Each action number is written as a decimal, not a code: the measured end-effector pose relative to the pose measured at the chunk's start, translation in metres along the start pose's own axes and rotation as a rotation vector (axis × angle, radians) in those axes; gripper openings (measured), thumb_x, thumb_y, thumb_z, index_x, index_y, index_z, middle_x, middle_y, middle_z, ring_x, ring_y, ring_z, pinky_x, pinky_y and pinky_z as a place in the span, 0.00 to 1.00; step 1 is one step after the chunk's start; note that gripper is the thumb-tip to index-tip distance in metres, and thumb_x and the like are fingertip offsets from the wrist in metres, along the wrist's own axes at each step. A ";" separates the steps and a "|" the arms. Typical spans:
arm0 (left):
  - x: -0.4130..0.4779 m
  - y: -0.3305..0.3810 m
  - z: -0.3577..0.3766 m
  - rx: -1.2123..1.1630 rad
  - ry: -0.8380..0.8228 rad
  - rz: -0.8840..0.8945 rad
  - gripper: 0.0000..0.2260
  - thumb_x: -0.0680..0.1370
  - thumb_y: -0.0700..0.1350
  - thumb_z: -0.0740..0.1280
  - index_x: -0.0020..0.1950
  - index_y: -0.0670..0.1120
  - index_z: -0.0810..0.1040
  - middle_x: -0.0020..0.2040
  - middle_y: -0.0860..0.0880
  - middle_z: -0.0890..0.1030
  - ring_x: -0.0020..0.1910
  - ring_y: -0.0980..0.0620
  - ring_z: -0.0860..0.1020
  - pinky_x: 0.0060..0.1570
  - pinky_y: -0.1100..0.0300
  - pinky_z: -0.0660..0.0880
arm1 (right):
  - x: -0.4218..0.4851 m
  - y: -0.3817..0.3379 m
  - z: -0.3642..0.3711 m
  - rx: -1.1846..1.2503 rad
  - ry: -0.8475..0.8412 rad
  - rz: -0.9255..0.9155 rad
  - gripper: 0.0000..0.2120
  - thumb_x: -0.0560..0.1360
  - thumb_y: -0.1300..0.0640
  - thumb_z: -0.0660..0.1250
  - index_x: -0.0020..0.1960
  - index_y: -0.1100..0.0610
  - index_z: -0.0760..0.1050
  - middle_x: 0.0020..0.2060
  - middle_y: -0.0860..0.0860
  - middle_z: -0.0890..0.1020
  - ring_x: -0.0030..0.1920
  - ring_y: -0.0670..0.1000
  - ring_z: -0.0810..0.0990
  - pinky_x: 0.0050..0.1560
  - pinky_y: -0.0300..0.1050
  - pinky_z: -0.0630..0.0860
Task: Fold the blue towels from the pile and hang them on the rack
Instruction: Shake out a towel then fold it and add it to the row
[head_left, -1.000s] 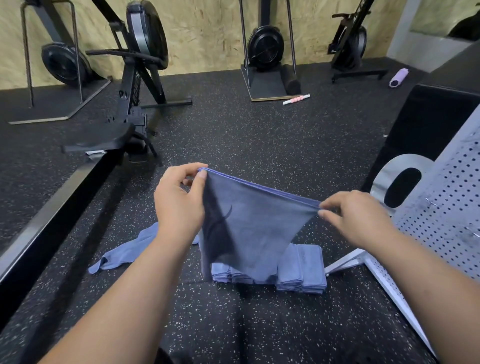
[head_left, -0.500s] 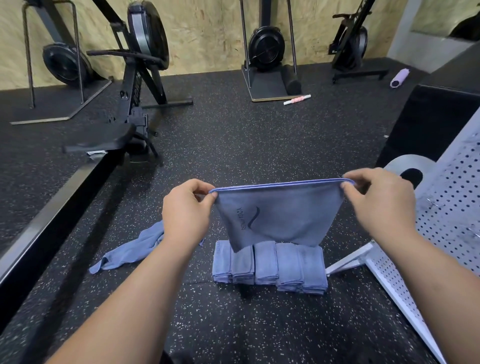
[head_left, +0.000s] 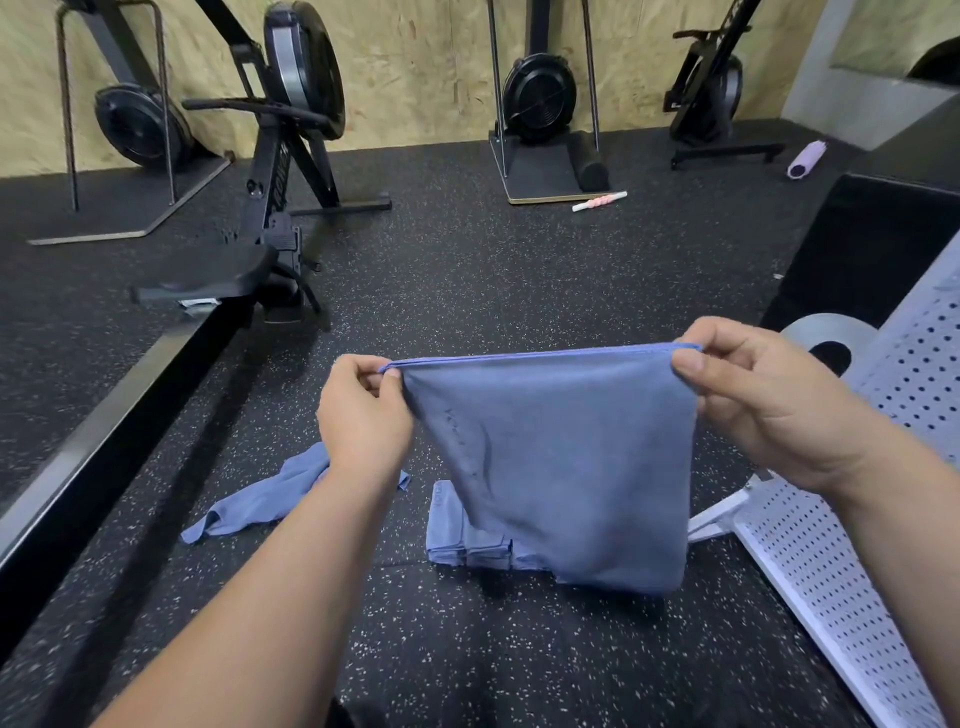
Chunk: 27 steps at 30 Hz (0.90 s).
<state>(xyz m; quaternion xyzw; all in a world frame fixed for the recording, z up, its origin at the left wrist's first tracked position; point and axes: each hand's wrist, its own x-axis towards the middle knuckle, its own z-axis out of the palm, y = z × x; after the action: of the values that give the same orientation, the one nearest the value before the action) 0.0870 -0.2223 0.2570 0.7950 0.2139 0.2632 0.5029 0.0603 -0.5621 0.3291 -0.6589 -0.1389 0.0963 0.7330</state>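
Two hands hold a blue towel (head_left: 561, 467) taut above a speckled black gym floor (head_left: 467, 291), rowing machines (head_left: 280, 156) against the plywood wall. Left hand (head_left: 363, 421) and right hand (head_left: 753, 400) pinch its top corners; folded towels (head_left: 462, 540) lie below the fingers.

Speckled black floor (head_left: 467, 291) — bears stacked folded towels (head_left: 452, 535), a crumpled towel (head_left: 270, 499) nearby.
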 end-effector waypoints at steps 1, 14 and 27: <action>0.000 0.001 0.000 -0.016 0.008 0.018 0.03 0.82 0.43 0.69 0.52 0.51 0.80 0.42 0.55 0.83 0.41 0.56 0.81 0.49 0.54 0.77 | 0.001 0.000 0.000 0.015 0.062 0.005 0.10 0.76 0.53 0.79 0.45 0.55 0.79 0.42 0.59 0.80 0.43 0.55 0.77 0.45 0.44 0.75; -0.007 0.021 0.005 -0.724 -0.264 -0.327 0.04 0.79 0.41 0.74 0.45 0.49 0.84 0.45 0.47 0.80 0.43 0.51 0.76 0.46 0.55 0.71 | 0.021 0.030 -0.019 0.186 0.617 0.116 0.15 0.81 0.51 0.73 0.60 0.62 0.82 0.53 0.58 0.87 0.52 0.52 0.85 0.57 0.50 0.82; -0.034 0.009 0.027 -0.443 -0.435 -0.532 0.07 0.80 0.42 0.76 0.53 0.40 0.83 0.48 0.39 0.88 0.42 0.47 0.84 0.47 0.52 0.84 | 0.025 0.065 0.008 0.088 0.691 0.336 0.06 0.78 0.57 0.77 0.50 0.61 0.85 0.31 0.51 0.84 0.27 0.45 0.79 0.34 0.40 0.83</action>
<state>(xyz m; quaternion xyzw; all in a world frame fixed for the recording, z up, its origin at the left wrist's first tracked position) 0.0787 -0.2648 0.2493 0.6215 0.2389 -0.0104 0.7460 0.0838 -0.5391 0.2674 -0.6341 0.2302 -0.0067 0.7382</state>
